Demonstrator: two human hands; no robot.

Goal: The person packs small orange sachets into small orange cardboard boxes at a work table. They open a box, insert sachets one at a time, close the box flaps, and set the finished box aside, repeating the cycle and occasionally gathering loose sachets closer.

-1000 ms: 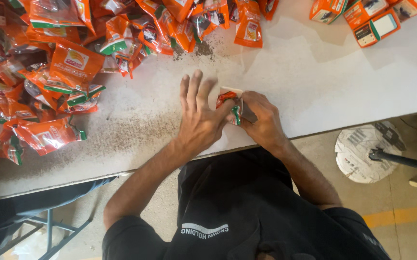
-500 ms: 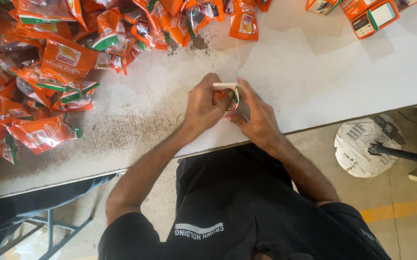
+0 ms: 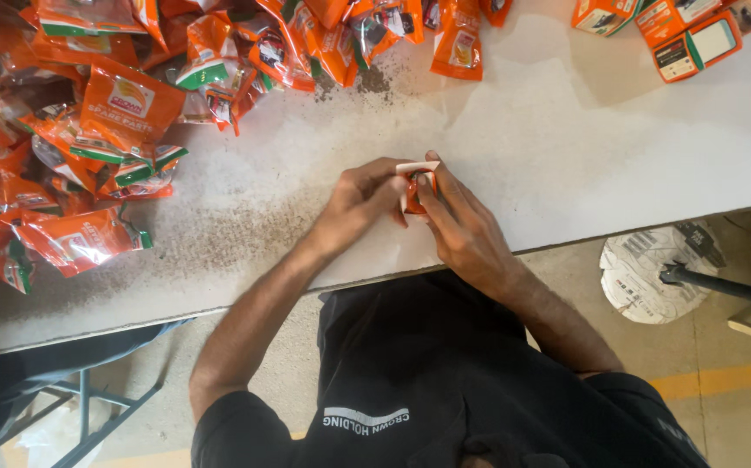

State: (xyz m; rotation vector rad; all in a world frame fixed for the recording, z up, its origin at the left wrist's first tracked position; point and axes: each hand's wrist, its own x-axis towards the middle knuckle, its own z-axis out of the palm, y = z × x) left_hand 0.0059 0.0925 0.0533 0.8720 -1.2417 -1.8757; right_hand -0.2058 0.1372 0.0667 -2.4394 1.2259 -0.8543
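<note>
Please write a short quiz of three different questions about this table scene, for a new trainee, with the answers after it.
1. True or false: both hands hold the same small box.
2. Where is the big heap of orange packets? A) on the floor B) on the table at the person's left C) inside a bin
3. Fill in: the finished orange boxes lie at the far ____ corner of the table.

Key
1. True: the left hand and the right hand meet on it, above the near table edge.
2. B
3. right
</note>
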